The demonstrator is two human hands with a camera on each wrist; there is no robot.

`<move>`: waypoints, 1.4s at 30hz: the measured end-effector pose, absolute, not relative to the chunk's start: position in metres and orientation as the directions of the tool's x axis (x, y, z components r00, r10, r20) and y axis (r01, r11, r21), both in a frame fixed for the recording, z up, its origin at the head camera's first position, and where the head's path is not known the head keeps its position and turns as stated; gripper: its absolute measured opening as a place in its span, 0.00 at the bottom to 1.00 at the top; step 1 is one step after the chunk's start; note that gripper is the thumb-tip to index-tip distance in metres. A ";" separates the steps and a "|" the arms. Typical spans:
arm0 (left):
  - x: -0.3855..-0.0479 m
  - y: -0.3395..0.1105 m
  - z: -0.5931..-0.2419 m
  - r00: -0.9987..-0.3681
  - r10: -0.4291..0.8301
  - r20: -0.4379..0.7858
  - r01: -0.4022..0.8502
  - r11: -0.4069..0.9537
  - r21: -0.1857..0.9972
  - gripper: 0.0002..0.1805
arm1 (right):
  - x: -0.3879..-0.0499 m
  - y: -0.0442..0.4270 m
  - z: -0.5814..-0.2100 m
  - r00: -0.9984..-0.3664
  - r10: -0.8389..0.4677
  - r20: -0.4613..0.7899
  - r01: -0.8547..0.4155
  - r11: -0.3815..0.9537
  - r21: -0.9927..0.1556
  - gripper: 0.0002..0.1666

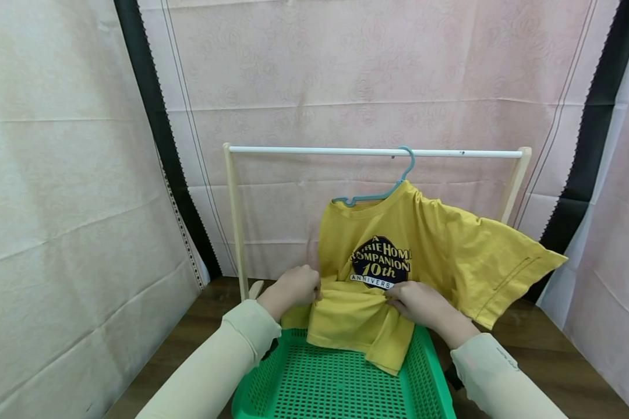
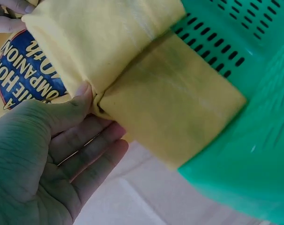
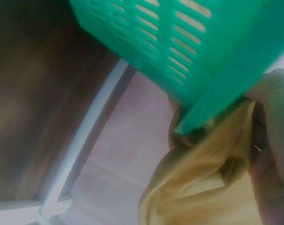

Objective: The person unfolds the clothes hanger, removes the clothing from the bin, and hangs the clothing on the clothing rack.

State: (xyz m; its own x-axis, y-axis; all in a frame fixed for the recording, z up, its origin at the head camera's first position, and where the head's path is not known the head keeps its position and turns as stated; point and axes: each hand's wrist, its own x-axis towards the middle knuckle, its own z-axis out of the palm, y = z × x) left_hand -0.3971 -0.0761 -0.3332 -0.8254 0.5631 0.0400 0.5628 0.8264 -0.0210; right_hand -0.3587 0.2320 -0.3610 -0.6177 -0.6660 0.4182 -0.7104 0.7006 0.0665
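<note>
A yellow T-shirt (image 1: 430,233) with a dark round print hangs tilted on a blue hanger (image 1: 377,196), its right sleeve spread out to the side. My left hand (image 1: 297,286) pinches the shirt's cloth at the left; the left wrist view shows thumb and index finger on a fold, the other fingers extended. At the lower edge of the print, my right hand (image 1: 418,302) pinches a gathered part of the shirt. In the right wrist view, dim and blurred, only part of that hand (image 3: 275,136) shows beside the cloth. The shirt's lower part droops over the green basket (image 1: 340,384).
The hanger hooks over the white bar of a clothes rack (image 1: 304,151), right of its middle. Rack posts (image 1: 235,221) stand at both sides. Under the basket lies a dark wooden tabletop (image 1: 534,349). Pale cloth curtains (image 1: 73,203) enclose the back and sides.
</note>
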 end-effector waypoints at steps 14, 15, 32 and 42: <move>-0.395 -0.057 -0.325 -0.856 0.460 0.235 0.473 0.881 -0.001 0.13 | -0.372 0.227 -0.352 -0.451 -0.576 0.681 -0.618 0.753 0.228 0.12; -0.394 -0.056 -0.328 -0.856 0.474 0.208 0.486 0.874 0.007 0.13 | -0.371 0.226 -0.354 -0.473 -0.589 0.655 -0.623 0.749 0.224 0.12; -0.381 -0.053 -0.343 -0.846 0.533 0.001 0.533 0.846 0.023 0.25 | -0.363 0.229 -0.370 -0.679 -0.689 0.254 -0.717 0.697 -0.023 0.12; -0.389 -0.052 -0.346 -0.831 0.555 0.036 0.550 0.829 -0.099 0.13 | -0.367 0.231 -0.369 -0.641 -0.722 0.260 -0.757 0.651 -0.058 0.08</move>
